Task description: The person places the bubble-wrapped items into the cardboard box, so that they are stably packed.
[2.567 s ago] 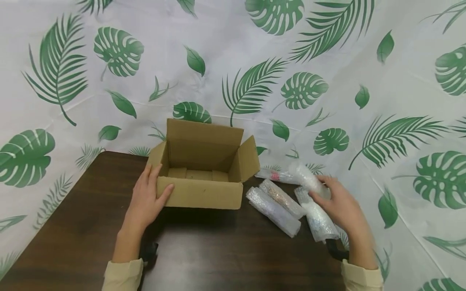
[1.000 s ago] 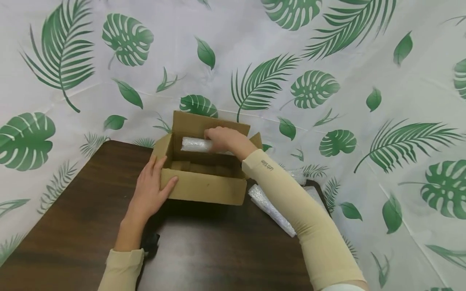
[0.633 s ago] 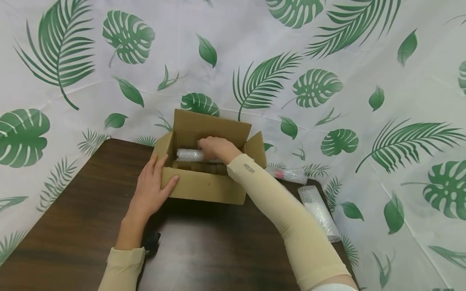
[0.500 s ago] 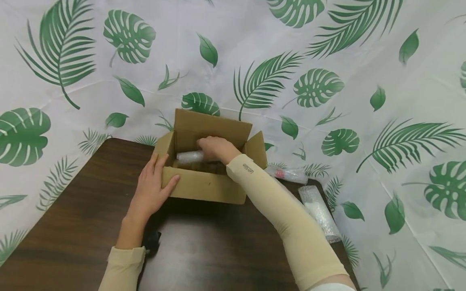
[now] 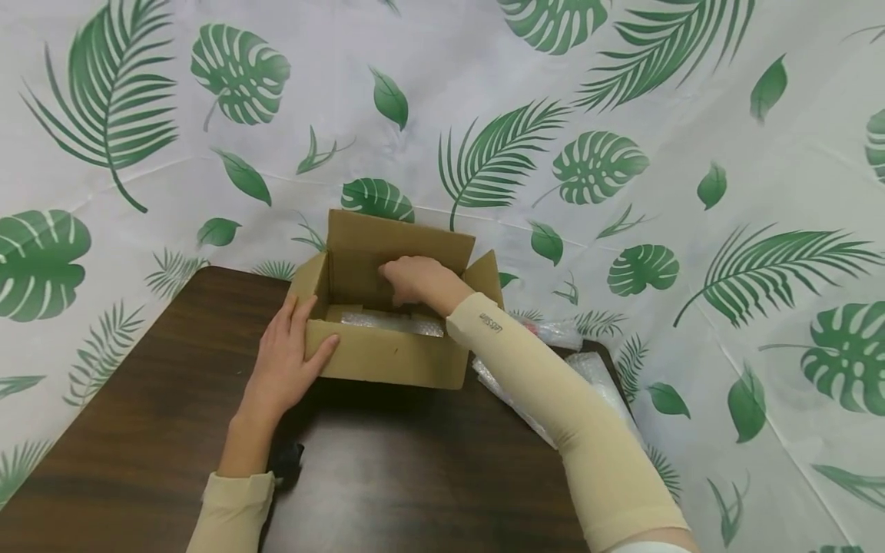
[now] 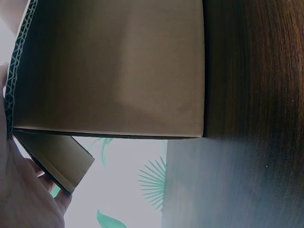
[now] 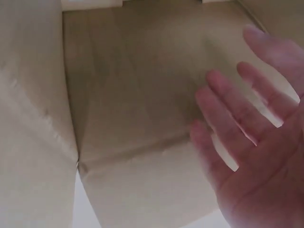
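Observation:
An open cardboard box [image 5: 383,359] stands on the table with its flaps up. My left hand [image 5: 286,357] grips the box's front left corner, thumb on the front and fingers along the left flap; the left wrist view shows those fingers [image 6: 61,199] behind the flap. Inside, a bubble-wrapped roll [image 5: 390,321] lies lengthwise behind the front wall. Above it, within the box opening, is my right hand [image 5: 423,283], holding nothing. In the right wrist view its fingers [image 7: 223,118] are spread and slightly bent before the box's inner wall [image 7: 137,80].
Right of the box lie more bubble-wrapped rolls: one with a red patch [image 5: 556,332] at the back, another [image 5: 600,372] near the table's right edge, and one [image 5: 508,395] partly hidden by my right sleeve [image 5: 560,415]. A leaf-print cloth [image 5: 498,77] hangs behind the dark wooden table [image 5: 415,476].
My right hand picked up a bubble-wrapped roll from the right, carried it left into the box, lowered it and let it go. My left hand has stayed at the box's corner.

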Action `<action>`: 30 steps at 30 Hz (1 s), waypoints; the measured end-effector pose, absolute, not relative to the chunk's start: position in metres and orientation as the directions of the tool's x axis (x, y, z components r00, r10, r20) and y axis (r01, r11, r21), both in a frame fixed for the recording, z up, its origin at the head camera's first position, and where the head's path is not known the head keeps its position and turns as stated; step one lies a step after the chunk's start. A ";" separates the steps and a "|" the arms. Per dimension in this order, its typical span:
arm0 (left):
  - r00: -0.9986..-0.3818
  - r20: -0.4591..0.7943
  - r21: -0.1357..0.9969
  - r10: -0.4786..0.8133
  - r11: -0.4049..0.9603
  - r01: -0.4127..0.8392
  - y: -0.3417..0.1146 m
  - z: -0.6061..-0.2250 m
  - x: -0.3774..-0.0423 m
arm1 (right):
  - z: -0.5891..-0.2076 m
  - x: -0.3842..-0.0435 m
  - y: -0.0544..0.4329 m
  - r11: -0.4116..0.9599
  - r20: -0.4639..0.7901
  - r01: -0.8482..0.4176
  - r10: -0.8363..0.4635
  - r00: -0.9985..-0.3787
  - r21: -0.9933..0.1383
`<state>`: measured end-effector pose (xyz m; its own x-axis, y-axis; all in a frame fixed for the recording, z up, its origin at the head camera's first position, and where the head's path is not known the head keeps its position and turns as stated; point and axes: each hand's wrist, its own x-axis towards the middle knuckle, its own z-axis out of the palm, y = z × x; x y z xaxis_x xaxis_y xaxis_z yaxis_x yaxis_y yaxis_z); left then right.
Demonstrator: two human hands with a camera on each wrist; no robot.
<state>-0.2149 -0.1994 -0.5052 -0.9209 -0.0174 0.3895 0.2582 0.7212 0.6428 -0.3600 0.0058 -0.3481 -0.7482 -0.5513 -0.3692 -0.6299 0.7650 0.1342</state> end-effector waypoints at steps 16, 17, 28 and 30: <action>-0.921 0.389 0.646 -0.027 0.721 0.252 -0.199 -0.509 -0.215 | -0.259 -0.334 0.090 0.702 -0.078 -0.691 -0.689 -0.720 0.172; -0.921 0.388 0.647 -0.029 0.720 0.251 -0.199 -0.508 -0.215 | -0.254 -0.331 0.099 0.710 -0.054 -0.690 -0.690 -0.722 0.145; -0.919 0.393 0.655 -0.035 0.712 0.253 -0.197 -0.511 -0.215 | -0.250 -0.277 0.201 0.731 0.208 -0.590 -0.553 -0.807 -0.342; -0.918 0.395 0.656 -0.037 0.711 0.253 -0.196 -0.511 -0.214 | -0.264 -0.269 0.219 0.724 0.234 -0.565 -0.516 -0.824 -0.395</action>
